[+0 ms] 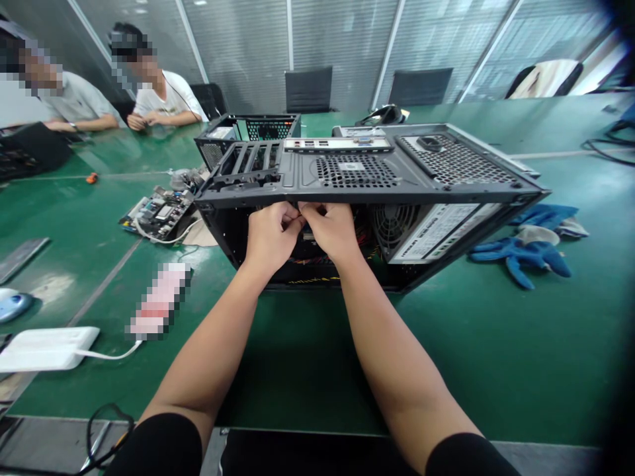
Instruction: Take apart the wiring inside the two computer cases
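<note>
A black computer case (pixel 297 192) stands on the table with its perforated rear panel facing up and its open side toward me. Both my hands reach into that opening, just under the upper edge. My left hand (pixel 272 235) has thumb and forefinger pinched together. My right hand (pixel 330 228) is curled against it, fingertips meeting near the same spot. Whatever lies between the fingers is too small or hidden to make out. To the right of my hands sits the power supply (pixel 426 231) with its fan and white label. Coloured wires show dimly behind my wrists.
A circuit board (pixel 161 213) with cables lies left of the case. Blue gloves (pixel 528 254) rest at right. Nearer left are a phone (pixel 159 301) on a white cable and a white power bank (pixel 49 348). A second case (pixel 248 125) stands behind. Two people sit at far left.
</note>
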`<state>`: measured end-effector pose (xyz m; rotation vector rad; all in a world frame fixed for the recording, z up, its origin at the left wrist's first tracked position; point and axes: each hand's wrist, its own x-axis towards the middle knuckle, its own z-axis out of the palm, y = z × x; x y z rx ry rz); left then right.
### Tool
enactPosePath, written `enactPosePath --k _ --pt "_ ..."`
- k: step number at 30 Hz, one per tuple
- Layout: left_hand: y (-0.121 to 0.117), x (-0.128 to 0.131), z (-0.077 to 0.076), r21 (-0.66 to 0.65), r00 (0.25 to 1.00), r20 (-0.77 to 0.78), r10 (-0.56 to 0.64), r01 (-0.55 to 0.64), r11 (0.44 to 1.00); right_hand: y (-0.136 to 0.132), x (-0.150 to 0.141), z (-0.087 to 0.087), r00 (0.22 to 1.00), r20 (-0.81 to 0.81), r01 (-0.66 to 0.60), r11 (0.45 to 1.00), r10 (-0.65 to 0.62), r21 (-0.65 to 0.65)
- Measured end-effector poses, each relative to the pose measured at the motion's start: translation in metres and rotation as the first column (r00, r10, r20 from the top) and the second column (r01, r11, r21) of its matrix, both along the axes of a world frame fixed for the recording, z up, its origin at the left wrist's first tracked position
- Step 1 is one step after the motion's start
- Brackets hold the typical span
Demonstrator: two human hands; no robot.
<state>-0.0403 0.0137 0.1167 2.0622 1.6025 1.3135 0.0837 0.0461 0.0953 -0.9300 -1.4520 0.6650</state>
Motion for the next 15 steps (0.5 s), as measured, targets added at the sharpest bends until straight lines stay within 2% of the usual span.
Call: enactPosePath --k 15 --pt "-0.0017 0.001 0.0009 -0.035 0.999 0.039 -0.023 0.025 0.999 -0.0008 0.0004 0.0006 1.0 0.009 -0.017 1.0 0.017 -0.002"
